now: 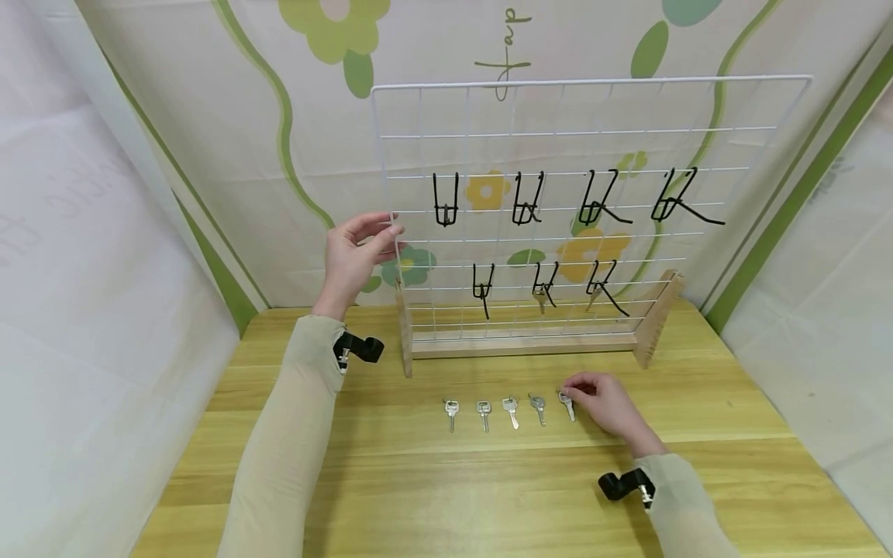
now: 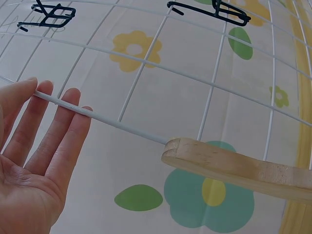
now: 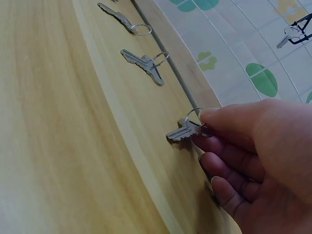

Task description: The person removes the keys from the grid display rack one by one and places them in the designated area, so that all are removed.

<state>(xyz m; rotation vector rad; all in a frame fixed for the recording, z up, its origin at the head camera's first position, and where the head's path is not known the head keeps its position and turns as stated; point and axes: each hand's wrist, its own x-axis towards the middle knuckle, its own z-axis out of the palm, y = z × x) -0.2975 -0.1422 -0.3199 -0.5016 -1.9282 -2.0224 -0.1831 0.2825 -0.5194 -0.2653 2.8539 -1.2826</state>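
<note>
We see the right hand [image 1: 605,403] at the right end of a row of keys, its thumb and finger pinching one silver key [image 1: 568,406] near its thin ring. The key's toothed end points down toward the counter [image 1: 446,496]; we cannot tell whether its tip touches the wood. Four more keys [image 1: 484,415] lie on the counter to the left of it, spaced apart in a line in front of the white wire rack [image 1: 591,81].

The left hand [image 1: 352,256] holds the left edge of that rack, thumb on one side of the side wire and fingertips on the other, narrowed to a light grip. The rack stands upright on a wooden base [image 1: 523,346]. On it we count four black hooks [image 1: 527,213] in the upper row and three lower hooks [image 1: 481,291]. A key hangs on the middle one of the three [image 1: 541,301], and another on the right one. Whether the leftmost upper hook carries a key is too small for us to tell. Behind the rack hangs a pale flowered cloth [image 1: 335,155].
</note>
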